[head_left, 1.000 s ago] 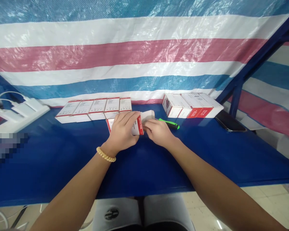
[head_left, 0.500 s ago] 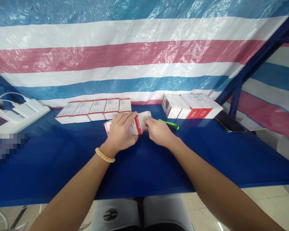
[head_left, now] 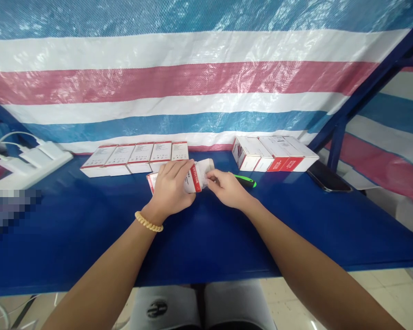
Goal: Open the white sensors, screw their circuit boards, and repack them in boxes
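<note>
A white and red cardboard box (head_left: 195,179), printed "DETECTOR", lies across the middle of the table with its open end to the right. My left hand (head_left: 172,185) is wrapped over its top and grips it. From the open end sticks out a clear plastic bag (head_left: 204,173), beneath a raised white flap (head_left: 209,163). My right hand (head_left: 227,188) pinches the edge of the bag between thumb and fingers. What the bag contains cannot be made out. Partly behind my right hand lies a green and black tool handle (head_left: 246,181).
Several white and red boxes (head_left: 134,156) stand in a row at the back left, more boxes (head_left: 273,153) at the back right. A black phone (head_left: 328,176) lies right of these. On the left is a white power strip (head_left: 30,167) with plugs. A striped sheet (head_left: 192,78) hangs behind the blue table (head_left: 206,243).
My right fingers have shifted slightly at the box's open end, and a bit more of the plastic bag shows. My left hand keeps its grip on the box. The view has tilted a little.
</note>
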The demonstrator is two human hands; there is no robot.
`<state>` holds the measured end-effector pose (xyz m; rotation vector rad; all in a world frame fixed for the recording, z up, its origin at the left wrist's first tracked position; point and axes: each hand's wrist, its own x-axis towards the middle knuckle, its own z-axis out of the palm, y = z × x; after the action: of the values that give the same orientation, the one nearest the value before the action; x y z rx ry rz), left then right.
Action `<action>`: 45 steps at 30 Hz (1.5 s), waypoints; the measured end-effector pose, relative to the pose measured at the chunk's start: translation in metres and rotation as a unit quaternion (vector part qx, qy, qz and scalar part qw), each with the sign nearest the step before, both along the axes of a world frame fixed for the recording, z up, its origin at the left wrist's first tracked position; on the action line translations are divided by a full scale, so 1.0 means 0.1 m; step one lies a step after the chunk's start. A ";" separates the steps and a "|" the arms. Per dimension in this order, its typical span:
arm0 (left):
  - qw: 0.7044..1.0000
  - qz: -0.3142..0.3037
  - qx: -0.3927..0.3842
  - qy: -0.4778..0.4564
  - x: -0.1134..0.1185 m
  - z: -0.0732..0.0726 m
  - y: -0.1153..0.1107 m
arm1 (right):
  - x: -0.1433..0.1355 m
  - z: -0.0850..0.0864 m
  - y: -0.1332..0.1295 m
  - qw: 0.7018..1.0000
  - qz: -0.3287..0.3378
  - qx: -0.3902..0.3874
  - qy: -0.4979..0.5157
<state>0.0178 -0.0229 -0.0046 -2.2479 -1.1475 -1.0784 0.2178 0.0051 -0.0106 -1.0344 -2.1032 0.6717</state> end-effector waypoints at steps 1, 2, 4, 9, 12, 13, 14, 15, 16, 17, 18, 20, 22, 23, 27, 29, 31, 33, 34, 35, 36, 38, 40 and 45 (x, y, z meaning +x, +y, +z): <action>1.000 -0.001 -0.002 0.001 0.00 0.00 0.00 | 0.00 -0.01 0.00 1.000 0.001 -0.013 0.009; 1.000 -0.003 -0.004 0.002 0.01 0.00 -0.01 | -0.01 -0.02 0.01 1.000 0.003 -0.022 0.013; 1.000 -0.010 -0.011 0.005 0.02 -0.01 -0.02 | -0.02 -0.03 0.01 1.000 0.006 -0.024 0.003; 1.000 -0.011 -0.024 0.011 0.04 -0.01 -0.02 | -0.01 -0.01 0.01 0.999 -0.024 0.014 -0.039; 0.999 0.020 -0.027 0.004 0.01 0.02 0.00 | 0.01 0.01 0.04 0.996 -0.063 -0.064 0.027; 0.999 0.034 -0.029 0.004 0.00 0.02 0.01 | 0.01 0.01 0.05 0.988 -0.075 -0.110 0.072; 0.998 0.047 -0.033 0.005 -0.01 0.03 0.01 | 0.01 0.01 0.07 0.976 -0.086 -0.154 0.130; 0.998 0.059 -0.037 0.007 -0.03 0.04 0.02 | 0.02 0.01 0.09 0.958 -0.093 -0.190 0.195; 0.997 0.068 -0.043 0.009 -0.04 0.04 0.03 | 0.02 0.02 0.11 0.936 -0.097 -0.216 0.262; 0.996 0.074 -0.048 0.011 -0.06 0.05 0.04 | 0.02 0.03 0.13 0.913 -0.098 -0.229 0.323; 0.996 0.078 -0.052 0.013 -0.07 0.05 0.04 | 0.03 0.04 0.14 0.891 -0.099 -0.236 0.374; 0.995 0.083 -0.053 0.010 -0.09 0.05 0.05 | 0.05 0.08 0.16 0.857 -0.103 -0.240 0.443; 0.994 0.097 -0.047 -0.015 -0.12 0.07 0.07 | 0.09 0.12 0.18 0.835 -0.115 -0.235 0.484; 0.992 0.108 -0.043 -0.039 -0.14 0.08 0.07 | 0.11 0.14 0.19 0.826 -0.122 -0.232 0.499; 0.967 0.180 -0.032 -0.180 -0.26 0.12 0.13 | 0.18 0.20 0.24 0.795 -0.149 -0.227 0.542; 0.945 0.217 -0.036 -0.242 -0.34 0.13 0.16 | 0.19 0.20 0.25 0.791 -0.152 -0.226 0.547; 0.924 0.247 -0.049 -0.288 -0.41 0.13 0.20 | 0.18 0.19 0.24 0.795 -0.147 -0.228 0.543; 0.906 0.274 -0.062 -0.318 -0.46 0.12 0.22 | 0.17 0.17 0.23 0.802 -0.141 -0.233 0.531; 0.899 0.286 -0.068 -0.326 -0.47 0.12 0.23 | 0.16 0.16 0.23 0.806 -0.137 -0.235 0.526; 0.894 0.295 -0.072 -0.330 -0.48 0.12 0.23 | 0.15 0.14 0.23 0.811 -0.131 -0.236 0.520; 0.891 0.300 -0.074 -0.332 -0.48 0.12 0.23 | 0.15 0.13 0.22 0.815 -0.125 -0.236 0.514; 0.893 0.300 -0.072 -0.328 -0.46 0.13 0.21 | 0.14 0.11 0.23 0.825 -0.115 -0.236 0.501; 0.898 0.299 -0.066 -0.317 -0.44 0.14 0.19 | 0.15 0.08 0.24 0.835 -0.103 -0.236 0.487; 0.922 0.296 -0.005 -0.250 -0.37 0.16 0.12 | 0.11 0.03 0.21 0.859 -0.058 -0.240 0.449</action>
<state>-0.0188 -0.0108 0.0111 -1.4721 -1.8751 -1.3920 0.2292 0.0262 -0.0072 -0.8313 -1.0669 1.3450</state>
